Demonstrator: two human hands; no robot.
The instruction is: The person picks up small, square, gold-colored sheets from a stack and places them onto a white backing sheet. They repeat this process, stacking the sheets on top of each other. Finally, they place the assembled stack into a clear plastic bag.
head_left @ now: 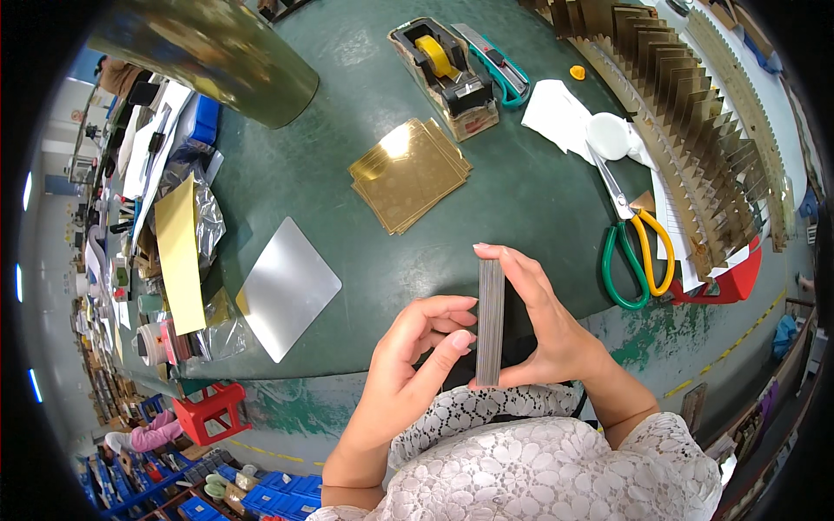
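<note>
A thick stack of thin metal plates (pixel 490 326) stands edge-on in front of my chest, near the table's front edge. My right hand (pixel 552 326) is closed on it, fingertips over its far end and thumb at its near end. Beside the stack's left face is my left hand (pixel 417 352), its fingers loosely bent and the thumb apart. Its fingertips are very close to the plates; whether they touch I cannot tell. Farther off on the green table (pixel 365 278) lies a pile of shiny gold plates (pixel 408 178). A silver sheet with rounded corners (pixel 291 291) lies to the left.
A tape dispenser (pixel 443 78) and a teal utility knife (pixel 497 65) lie at the back. Scissors (pixel 638 247) with green and yellow handles, a white round lid (pixel 608 136) and a slotted rack of plates (pixel 686 113) are at right. A large cylinder (pixel 217 61) stands far left.
</note>
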